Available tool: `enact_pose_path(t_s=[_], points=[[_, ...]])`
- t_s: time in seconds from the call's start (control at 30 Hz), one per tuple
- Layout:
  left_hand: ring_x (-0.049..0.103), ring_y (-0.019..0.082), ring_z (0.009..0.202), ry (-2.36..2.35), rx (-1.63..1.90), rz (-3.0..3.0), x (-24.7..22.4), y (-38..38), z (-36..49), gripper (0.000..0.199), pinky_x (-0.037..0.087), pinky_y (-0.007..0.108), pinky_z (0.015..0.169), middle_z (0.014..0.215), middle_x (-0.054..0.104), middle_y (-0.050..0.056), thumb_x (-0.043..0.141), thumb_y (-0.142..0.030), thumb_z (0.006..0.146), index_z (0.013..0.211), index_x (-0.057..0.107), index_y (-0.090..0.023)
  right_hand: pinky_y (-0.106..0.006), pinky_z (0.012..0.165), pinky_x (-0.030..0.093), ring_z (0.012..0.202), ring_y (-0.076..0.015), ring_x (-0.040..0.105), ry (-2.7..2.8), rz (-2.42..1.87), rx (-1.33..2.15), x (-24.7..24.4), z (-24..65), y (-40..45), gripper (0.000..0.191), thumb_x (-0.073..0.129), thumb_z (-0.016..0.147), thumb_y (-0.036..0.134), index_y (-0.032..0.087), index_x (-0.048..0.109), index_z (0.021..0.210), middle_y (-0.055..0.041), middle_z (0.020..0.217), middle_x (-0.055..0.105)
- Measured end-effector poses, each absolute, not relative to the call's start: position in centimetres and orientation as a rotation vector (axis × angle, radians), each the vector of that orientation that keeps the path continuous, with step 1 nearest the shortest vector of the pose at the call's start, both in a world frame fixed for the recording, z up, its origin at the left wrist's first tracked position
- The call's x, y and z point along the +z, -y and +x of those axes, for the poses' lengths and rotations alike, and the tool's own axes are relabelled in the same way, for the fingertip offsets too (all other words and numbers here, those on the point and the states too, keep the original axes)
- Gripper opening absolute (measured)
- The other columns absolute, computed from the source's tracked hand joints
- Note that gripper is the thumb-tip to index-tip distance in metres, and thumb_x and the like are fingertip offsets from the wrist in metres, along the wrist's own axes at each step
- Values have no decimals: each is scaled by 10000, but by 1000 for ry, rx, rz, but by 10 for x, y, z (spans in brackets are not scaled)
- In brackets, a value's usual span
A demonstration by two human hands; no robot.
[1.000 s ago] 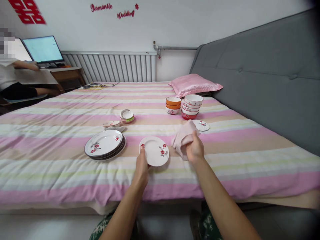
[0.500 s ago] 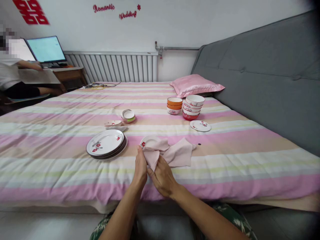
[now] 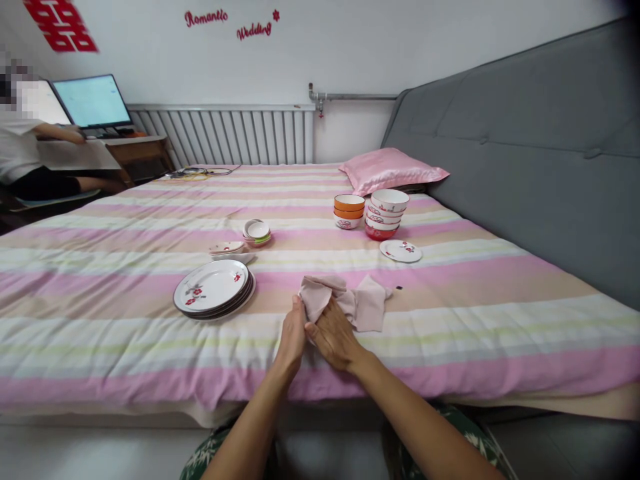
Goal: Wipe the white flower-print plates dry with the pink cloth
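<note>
Near the front of the bed, a pale pink cloth (image 3: 370,305) lies bunched over a small white plate, which is now hidden beneath it. My left hand (image 3: 291,335) is closed at the left edge of the cloth-covered plate. My right hand (image 3: 336,337) presses into the cloth from the right, its fingertips partly tucked under the folds. To the left rests a stack of dark-rimmed white plates (image 3: 213,287) with red flowers. A small flowered plate (image 3: 401,251) lies flat beyond the cloth, to the right.
Behind stand orange and white bowls (image 3: 349,212) and a taller bowl stack (image 3: 387,213). Small dishes (image 3: 257,231) and folded-looking white pieces (image 3: 227,248) sit at mid-left. A pink pillow (image 3: 393,170) leans by the grey headboard (image 3: 515,133). A person (image 3: 25,150) sits at a desk.
Both hands have shifted slightly right with the cloth. The cloth now covers the small flowered plate whose rim showed before. The other dishes stay where they were.
</note>
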State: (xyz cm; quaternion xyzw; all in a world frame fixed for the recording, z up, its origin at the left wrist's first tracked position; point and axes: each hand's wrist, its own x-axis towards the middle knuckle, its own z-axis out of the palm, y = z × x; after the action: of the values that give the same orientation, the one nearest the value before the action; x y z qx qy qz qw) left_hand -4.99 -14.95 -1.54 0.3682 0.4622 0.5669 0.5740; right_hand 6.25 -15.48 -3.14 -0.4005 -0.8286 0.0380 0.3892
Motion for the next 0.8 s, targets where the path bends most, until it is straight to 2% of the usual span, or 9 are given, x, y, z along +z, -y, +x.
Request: enact_pose_path(t_s=[0.1, 0.23, 0.37, 0.43, 0.57, 0.67, 0.8], points=[[605, 230, 991, -1090, 1272, 1008, -17, 148, -50, 422, 447, 273, 855, 884, 711, 84, 423, -466, 861, 995, 678, -157, -482, 1091, 243, 1335, -246, 246, 2079, -1063, 82, -32, 67, 149, 496, 276, 930, 371, 118, 347, 1351, -142, 1381, 389], [644, 238, 857, -1122, 1251, 954, -19, 144, -51, 515, 489, 275, 715, 842, 712, 99, 398, -532, 846, 1064, 655, -143, -497, 1089, 238, 1332, -244, 255, 2052, -1145, 76, -33, 71, 143, 500, 295, 928, 360, 116, 315, 1364, -149, 1393, 373], [653, 217, 741, -1219, 1299, 977, -19, 141, -58, 594, 493, 260, 650, 817, 712, 109, 371, -587, 830, 1063, 651, -118, -505, 1079, 245, 1291, -254, 319, 2037, -1218, 71, -33, 74, 143, 471, 305, 926, 361, 116, 379, 1321, -153, 1326, 444], [654, 216, 746, -1238, 1342, 988, -17, 139, -63, 632, 497, 263, 646, 832, 711, 111, 355, -614, 821, 1061, 647, -107, -503, 1070, 260, 1268, -252, 345, 2041, -1232, 73, -32, 74, 146, 467, 299, 927, 362, 115, 389, 1313, -152, 1301, 464], [635, 220, 923, -1255, 1494, 927, -13, 133, -71, 645, 499, 285, 775, 1008, 685, 112, 368, -634, 808, 1113, 615, -122, -474, 1079, 262, 1293, -246, 311, 2077, -1222, 92, -33, 70, 151, 516, 288, 928, 376, 91, 328, 1356, -162, 1344, 422], [581, 205, 1064, -1242, 1631, 860, -12, 128, -75, 616, 440, 308, 921, 1152, 627, 112, 373, -617, 821, 1151, 585, -142, -474, 1095, 233, 1324, -254, 258, 2108, -1200, 98, -37, 65, 155, 566, 279, 925, 393, 65, 269, 1386, -177, 1388, 368], [556, 203, 1107, -1279, 1711, 793, -9, 126, -80, 600, 402, 329, 975, 1180, 612, 108, 362, -614, 829, 1142, 586, -154, -473, 1107, 203, 1343, -253, 220, 2154, -1130, 99, -40, 57, 160, 619, 288, 914, 446, 78, 225, 1409, -163, 1420, 326]])
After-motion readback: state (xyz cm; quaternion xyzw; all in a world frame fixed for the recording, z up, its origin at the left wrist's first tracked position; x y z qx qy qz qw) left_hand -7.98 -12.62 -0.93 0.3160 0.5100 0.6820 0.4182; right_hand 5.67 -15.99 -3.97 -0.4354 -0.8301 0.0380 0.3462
